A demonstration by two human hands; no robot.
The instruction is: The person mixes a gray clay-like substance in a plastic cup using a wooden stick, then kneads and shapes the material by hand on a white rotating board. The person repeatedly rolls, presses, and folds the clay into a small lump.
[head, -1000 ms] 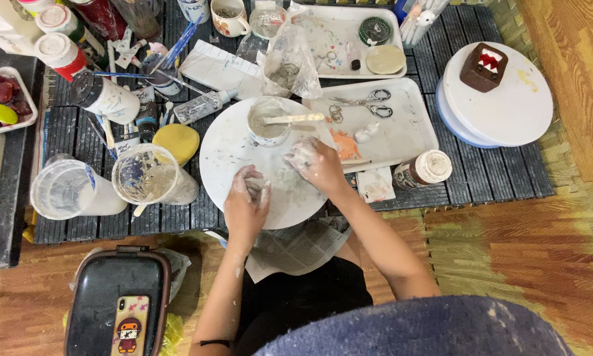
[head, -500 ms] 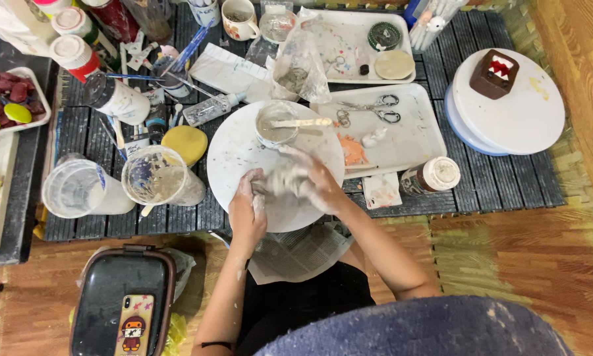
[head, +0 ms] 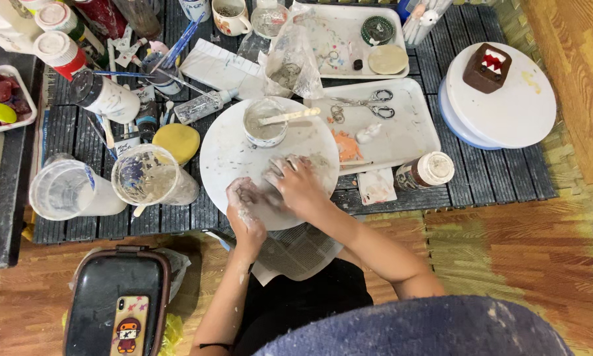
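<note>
A pale lump of clay (head: 296, 173) is being worked on the round white board (head: 224, 155), near its front edge. The right hand (head: 301, 186) is laid flat over the lump with the grip loose and the fingers spread, so it's pressed rather than clutched. The left hand (head: 245, 207) is curled in a half-closed grip just beside it, smeared with clay; whether a bit of clay is pinched inside can't be told. The board is probably kept close to the body so weight can be put on it.

A small cup (head: 265, 122) with a pale stick (head: 290, 116) in it is parked at the far side of the board, within easy reach. Scissors (head: 367, 105) are left on the white tray (head: 415, 135) to the right, and a white turntable (head: 507, 105) with a small brown box-shaped figure (head: 486, 67) is set well apart.

The surface (head: 494, 175) is a low dark slatted one, paint-streaked and crowded: plastic cups (head: 150, 177), a yellow sponge (head: 176, 142), bottles and brushes at the left. It's set on a wooden floor (head: 507, 257), with a dark case (head: 115, 303) and a phone on it nearby. A printed sheet (head: 300, 250) is spread over the lap.
</note>
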